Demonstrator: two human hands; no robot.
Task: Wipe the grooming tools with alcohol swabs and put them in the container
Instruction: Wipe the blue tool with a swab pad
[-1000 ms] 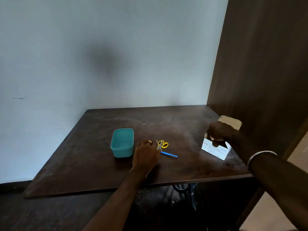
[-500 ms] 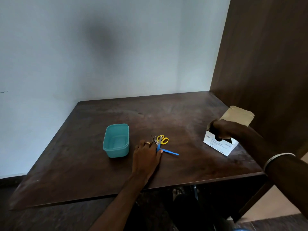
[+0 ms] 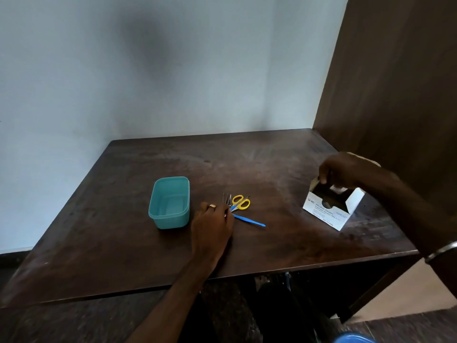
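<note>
Left hand (image 3: pixel 213 222) rests flat (fingers straight) touching the grooming tools (image 3: pixel 238 206), beside the container (image 3: pixel 158 214).

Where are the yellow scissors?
In the head view, the yellow scissors lie mid-table, right of the teal container, just beyond the left hand.

The room is dim, with soft daylight on the pale wall (image 3: pixel 74 82) and a broad smudgy shadow at its middle. The dark counter (image 3: pixel 272 164) gives back a faint sheen toward its far right part. The wide lens bends the counter's edges, and the near right corner is blurred, as is the box (image 3: pixel 326 214) print.
</note>
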